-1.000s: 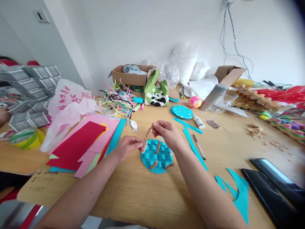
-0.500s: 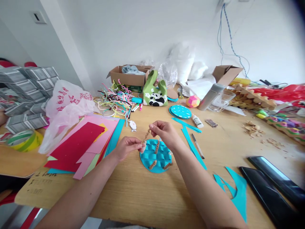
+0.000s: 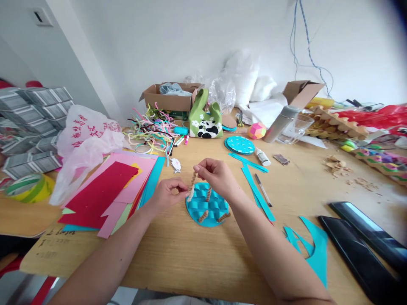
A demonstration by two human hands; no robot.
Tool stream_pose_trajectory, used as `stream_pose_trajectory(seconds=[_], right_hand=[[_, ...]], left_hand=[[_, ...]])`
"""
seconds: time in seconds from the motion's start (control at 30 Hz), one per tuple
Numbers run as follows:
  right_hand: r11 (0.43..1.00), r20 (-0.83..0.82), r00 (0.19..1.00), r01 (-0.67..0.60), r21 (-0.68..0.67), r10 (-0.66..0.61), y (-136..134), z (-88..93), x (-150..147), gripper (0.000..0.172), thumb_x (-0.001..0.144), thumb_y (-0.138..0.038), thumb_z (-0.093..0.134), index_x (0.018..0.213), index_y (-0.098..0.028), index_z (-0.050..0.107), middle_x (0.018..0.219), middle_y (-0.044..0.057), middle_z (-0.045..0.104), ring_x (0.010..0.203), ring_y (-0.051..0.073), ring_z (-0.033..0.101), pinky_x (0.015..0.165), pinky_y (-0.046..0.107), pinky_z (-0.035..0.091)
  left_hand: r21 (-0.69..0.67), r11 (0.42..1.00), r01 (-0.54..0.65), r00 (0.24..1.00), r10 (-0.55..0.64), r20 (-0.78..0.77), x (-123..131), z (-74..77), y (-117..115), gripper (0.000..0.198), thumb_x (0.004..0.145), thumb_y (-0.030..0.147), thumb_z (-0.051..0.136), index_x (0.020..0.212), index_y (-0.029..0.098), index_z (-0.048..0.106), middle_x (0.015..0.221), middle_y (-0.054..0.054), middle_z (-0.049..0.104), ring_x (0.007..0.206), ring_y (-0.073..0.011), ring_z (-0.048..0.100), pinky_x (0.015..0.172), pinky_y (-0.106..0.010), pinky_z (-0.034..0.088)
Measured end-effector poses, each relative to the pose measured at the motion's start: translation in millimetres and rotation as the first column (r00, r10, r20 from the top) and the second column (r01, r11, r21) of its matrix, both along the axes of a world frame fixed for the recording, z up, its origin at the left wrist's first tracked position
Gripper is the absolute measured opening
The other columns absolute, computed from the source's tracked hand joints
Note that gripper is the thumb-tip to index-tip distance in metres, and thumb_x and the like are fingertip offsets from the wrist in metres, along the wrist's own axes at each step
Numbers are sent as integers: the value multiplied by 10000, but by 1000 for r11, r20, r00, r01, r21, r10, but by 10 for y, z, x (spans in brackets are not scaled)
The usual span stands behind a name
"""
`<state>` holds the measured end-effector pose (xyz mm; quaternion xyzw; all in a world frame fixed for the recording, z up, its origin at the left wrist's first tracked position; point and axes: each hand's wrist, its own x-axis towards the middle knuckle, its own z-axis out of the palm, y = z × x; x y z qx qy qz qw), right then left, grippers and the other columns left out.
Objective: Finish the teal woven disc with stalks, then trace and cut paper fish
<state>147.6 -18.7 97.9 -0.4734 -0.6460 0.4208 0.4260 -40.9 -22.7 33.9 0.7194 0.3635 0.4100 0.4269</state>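
Observation:
Between my two hands stands a twisted brown pipe cleaner point(image 3: 192, 183) with a whitish lower end. My right hand point(image 3: 214, 176) pinches its top between thumb and fingertips. My left hand point(image 3: 168, 194) has its thumb and forefinger closed at the lower part. Below them lies a round turquoise disc point(image 3: 203, 220) with a woven top of paper strips. Several short brown twists stick up from it, one brown twist point(image 3: 208, 195) near its middle and others along the near edge. The right hand hides part of the disc's far side.
Coloured paper sheets point(image 3: 101, 186) lie to the left, beside a plastic bag point(image 3: 85, 135). Turquoise strips point(image 3: 256, 186), a pen point(image 3: 263, 190) and a glue bottle point(image 3: 262, 157) are to the right. Two phones point(image 3: 352, 254) lie near right. A panda bag point(image 3: 206, 120) stands behind.
The pipe cleaner has come more upright between my fingers, its whitish lower end now showing. My right hand has shifted slightly left and up. The view has tilted a little.

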Motion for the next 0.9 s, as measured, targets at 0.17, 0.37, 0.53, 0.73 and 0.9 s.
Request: stream_pose_trajectory(seconds=[0.17, 0.37, 0.53, 0.73, 0.9], right_hand=[[1000, 31, 999, -24, 15, 23, -28, 38, -6, 337, 792, -480, 600, 703, -155, 593, 636, 7, 590, 570, 110, 487, 527, 241, 358], [992, -4, 995, 102, 74, -102, 11, 202, 279, 343, 817, -487, 584, 845, -149, 633, 711, 45, 659, 655, 142, 570, 605, 261, 426], [992, 32, 993, 112, 58, -114, 54, 215, 431, 310, 797, -461, 602, 798, -154, 645, 711, 52, 673, 662, 153, 582, 607, 272, 433], [1000, 116, 993, -4, 22, 1, 158, 103, 272, 260, 778, -397, 613, 803, -149, 690, 711, 33, 676, 640, 141, 569, 572, 257, 412], [997, 295, 956, -31, 70, 9, 330, 176, 291, 227, 767, -373, 651, 816, -160, 712, 739, 52, 695, 647, 147, 584, 566, 257, 398]], left_hand=[[-18, 1000, -18, 1000, 19, 4, -9, 32, 11, 97, 707, 222, 678, 661, 150, 631, 668, -12, 617, 658, -128, 558, 648, -254, 439], [-206, 976, -70, 978, 108, 181, -32, -62, 153, 205, 643, 306, 759, 643, 154, 621, 654, 18, 582, 625, -100, 523, 611, -231, 422], [-329, 936, -128, 965, 195, 178, 8, -63, 214, 273, 567, 353, 808, 660, 146, 656, 655, 13, 602, 592, -87, 513, 565, -218, 416], [-293, 946, -140, 978, 178, 106, 99, -20, 339, 275, 551, 352, 820, 666, 145, 682, 648, -3, 648, 615, -108, 563, 623, -247, 464], [-263, 954, -144, 985, 164, 54, 250, -124, 555, 275, 585, 364, 801, 715, 144, 700, 701, -19, 684, 674, -135, 605, 684, -273, 491]])
